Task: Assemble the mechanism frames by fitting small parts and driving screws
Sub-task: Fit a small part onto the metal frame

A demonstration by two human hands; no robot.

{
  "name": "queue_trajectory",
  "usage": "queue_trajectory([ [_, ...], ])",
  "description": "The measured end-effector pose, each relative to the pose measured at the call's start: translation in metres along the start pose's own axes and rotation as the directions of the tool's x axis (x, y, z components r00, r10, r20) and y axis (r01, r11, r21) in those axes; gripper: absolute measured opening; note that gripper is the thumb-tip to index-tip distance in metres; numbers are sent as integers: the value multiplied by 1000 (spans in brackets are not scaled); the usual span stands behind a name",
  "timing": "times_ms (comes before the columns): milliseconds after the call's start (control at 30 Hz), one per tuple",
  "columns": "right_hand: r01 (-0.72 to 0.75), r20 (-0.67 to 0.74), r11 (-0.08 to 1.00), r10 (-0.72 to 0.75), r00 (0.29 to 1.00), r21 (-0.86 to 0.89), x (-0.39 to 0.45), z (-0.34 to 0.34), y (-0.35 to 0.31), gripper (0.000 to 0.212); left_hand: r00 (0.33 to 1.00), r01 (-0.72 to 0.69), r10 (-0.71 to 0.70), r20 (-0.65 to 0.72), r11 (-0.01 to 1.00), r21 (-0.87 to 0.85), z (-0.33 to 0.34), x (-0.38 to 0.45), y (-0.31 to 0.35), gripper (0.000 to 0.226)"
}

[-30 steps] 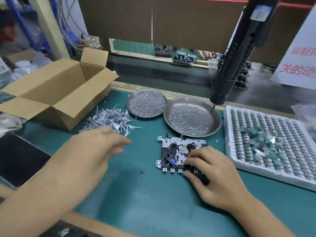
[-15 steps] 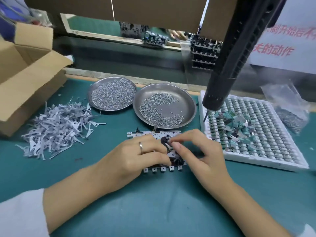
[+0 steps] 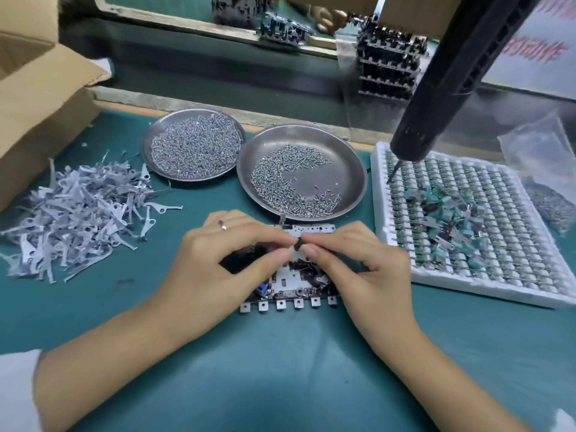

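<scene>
Head view showed both hands over the mechanism frame (image 3: 290, 283) at counter centre; left hand (image 3: 224, 263) and right hand (image 3: 358, 263) each kept a pinching grip on a small black part (image 3: 298, 244); seating it squarely first seemed wise, screws (image 3: 280, 182) waiting at 12 o'clock

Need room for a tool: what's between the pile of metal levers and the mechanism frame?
Head view: the left hand, on bare green mat.

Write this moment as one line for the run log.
hands: left and right pinch small black part | over mechanism frame | screwdriver hanging, untouched
</scene>
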State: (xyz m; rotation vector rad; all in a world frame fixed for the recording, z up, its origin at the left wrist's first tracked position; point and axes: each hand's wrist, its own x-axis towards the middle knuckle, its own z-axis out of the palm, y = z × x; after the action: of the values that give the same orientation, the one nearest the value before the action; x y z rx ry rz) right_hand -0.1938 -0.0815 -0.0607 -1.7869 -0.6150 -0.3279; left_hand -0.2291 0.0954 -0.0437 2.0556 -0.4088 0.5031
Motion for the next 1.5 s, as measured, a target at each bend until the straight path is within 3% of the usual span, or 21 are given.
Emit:
queue_trajectory([
  [234, 12, 109, 999, -7, 994, -47, -5, -4, -3, 14, 984, 176, -175, 22, 984, -25, -1, -5, 6, 16],
  [534, -71, 157, 997, 72, 985, -11, -9, -7, -6, 14, 966, 233, -227, 126, 972, -39, -1, -5, 4, 20],
  [1034, -4, 256, 996, 26, 966, -86, -9, -12, -6, 9, 953, 211, -207, 220, 977, 5, -6, -1, 7, 37],
  [1168, 164, 328, 969, -96, 940, -186, -10, -15, -4, 11, 956, 192, -189, 226, 981, 12, -6, -1, 8, 39],
  [1301, 292, 301, 902, -196, 933, -317, -15, -11, -2, 5, 960, 180, -174, 218, 984, -10, -4, -1, 7, 39],
  [1502, 279, 228, 891, -206, 952, -358, -20, -6, -1, 3, 959, 197, -194, 208, 980, 5, -4, -3, 5, 37],
])
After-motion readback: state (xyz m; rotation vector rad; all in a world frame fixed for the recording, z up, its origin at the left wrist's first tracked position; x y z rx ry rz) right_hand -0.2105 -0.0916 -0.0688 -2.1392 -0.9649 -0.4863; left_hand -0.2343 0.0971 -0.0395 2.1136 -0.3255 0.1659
